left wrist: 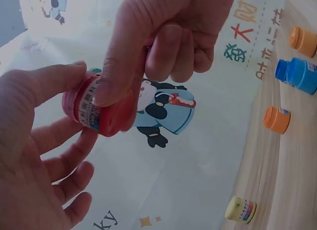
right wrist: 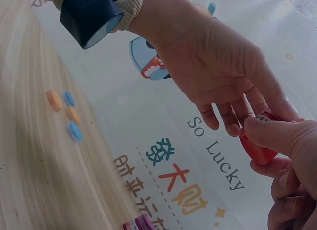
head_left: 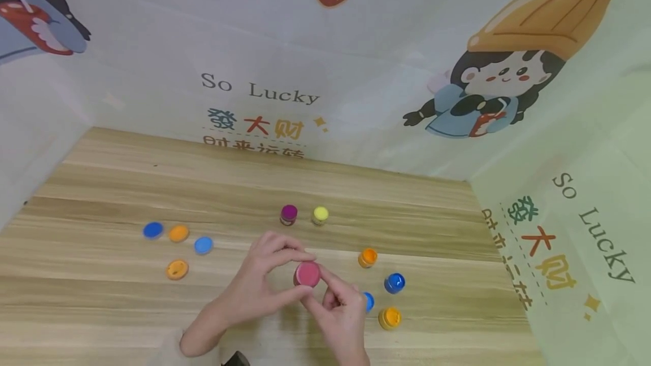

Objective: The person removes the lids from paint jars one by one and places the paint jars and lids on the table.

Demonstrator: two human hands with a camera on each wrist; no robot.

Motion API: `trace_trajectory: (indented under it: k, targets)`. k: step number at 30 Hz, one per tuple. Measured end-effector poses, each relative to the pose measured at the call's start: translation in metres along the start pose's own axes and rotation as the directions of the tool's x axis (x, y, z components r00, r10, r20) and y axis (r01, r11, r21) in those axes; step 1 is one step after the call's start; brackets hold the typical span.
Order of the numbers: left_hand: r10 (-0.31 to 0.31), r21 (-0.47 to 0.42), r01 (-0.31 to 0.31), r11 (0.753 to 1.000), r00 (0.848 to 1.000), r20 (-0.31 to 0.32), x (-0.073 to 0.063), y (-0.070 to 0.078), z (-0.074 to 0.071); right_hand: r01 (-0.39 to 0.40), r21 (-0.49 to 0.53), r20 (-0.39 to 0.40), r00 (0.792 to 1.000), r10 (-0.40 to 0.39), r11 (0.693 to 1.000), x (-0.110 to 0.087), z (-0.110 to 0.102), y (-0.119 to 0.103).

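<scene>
A small red paint jar [head_left: 307,274] is held above the table between both hands. Its pinkish-red lid faces up in the head view, and a printed label shows on its side in the left wrist view. My left hand [head_left: 256,284] pinches the jar at its lid end between thumb and forefinger, the other fingers loosely spread. From the other side my right hand [head_left: 342,306] grips the red jar body [left wrist: 118,114] with thumb and forefinger, its remaining fingers curled in. Whether the lid is loose cannot be seen.
Purple [head_left: 289,215] and pale yellow [head_left: 320,215] jars stand behind the hands. Lidless orange [head_left: 368,257], blue [head_left: 394,283] and yellow-orange [head_left: 390,318] jars stand right; my right hand partly hides another blue jar [head_left: 369,301]. Blue [head_left: 153,230] and orange [head_left: 178,233] lids lie left. Printed cloth surrounds the table.
</scene>
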State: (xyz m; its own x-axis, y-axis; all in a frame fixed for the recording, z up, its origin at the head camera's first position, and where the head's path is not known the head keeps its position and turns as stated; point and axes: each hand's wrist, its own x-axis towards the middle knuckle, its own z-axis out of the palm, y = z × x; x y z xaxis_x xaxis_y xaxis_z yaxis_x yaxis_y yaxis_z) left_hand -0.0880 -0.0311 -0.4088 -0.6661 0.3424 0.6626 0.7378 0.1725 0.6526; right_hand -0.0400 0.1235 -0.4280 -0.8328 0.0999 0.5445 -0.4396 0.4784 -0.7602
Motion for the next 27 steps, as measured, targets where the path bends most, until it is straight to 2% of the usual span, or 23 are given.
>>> trace_trajectory:
  k: [4, 6, 8, 11, 13, 15, 20, 23, 27]
  targets:
    - [-0.024, 0.1, 0.034, 0.994, 0.995, -0.097, 0.001, 0.002, 0.005, -0.014, -0.011, 0.003, 1.0, 0.014, 1.0, 0.001, 0.002, -0.001]
    - [-0.045, 0.139, 0.061, 0.988, 0.993, -0.11, 0.001, 0.002, 0.007, -0.035, -0.002, 0.009, 0.999, 0.035, 0.999, 0.002, 0.004, -0.001]
    - [-0.053, 0.146, 0.065, 0.987, 0.995, -0.081, 0.001, 0.001, 0.006, -0.062, 0.008, 0.016, 0.998, 0.062, 0.998, 0.004, 0.005, 0.0]
    - [-0.04, 0.071, 0.041, 0.997, 0.999, -0.009, 0.002, -0.002, 0.0, -0.072, 0.046, 0.037, 0.997, 0.07, 0.996, 0.006, 0.005, 0.002]
    - [-0.034, 0.024, 0.034, 0.999, 0.999, 0.015, 0.003, -0.005, -0.004, -0.062, 0.066, 0.051, 0.997, 0.058, 0.996, 0.009, 0.006, 0.004]
    - [-0.04, 0.01, 0.04, 0.999, 0.999, 0.009, 0.004, -0.007, -0.006, -0.051, 0.082, 0.061, 0.997, 0.046, 0.995, 0.011, 0.006, 0.006]
    - [-0.08, 0.108, 0.088, 0.99, 0.994, -0.075, 0.006, -0.007, -0.001, -0.026, 0.091, 0.062, 0.998, 0.02, 0.996, 0.012, 0.009, 0.006]
    - [-0.077, 0.129, 0.082, 0.988, 0.996, -0.044, 0.005, -0.006, -0.002, -0.033, 0.081, 0.062, 0.998, 0.028, 0.996, 0.013, 0.009, 0.006]
    - [-0.062, 0.035, 0.06, 0.998, 0.997, 0.045, 0.004, -0.01, -0.01, -0.04, 0.089, 0.074, 0.997, 0.034, 0.995, 0.014, 0.01, 0.006]
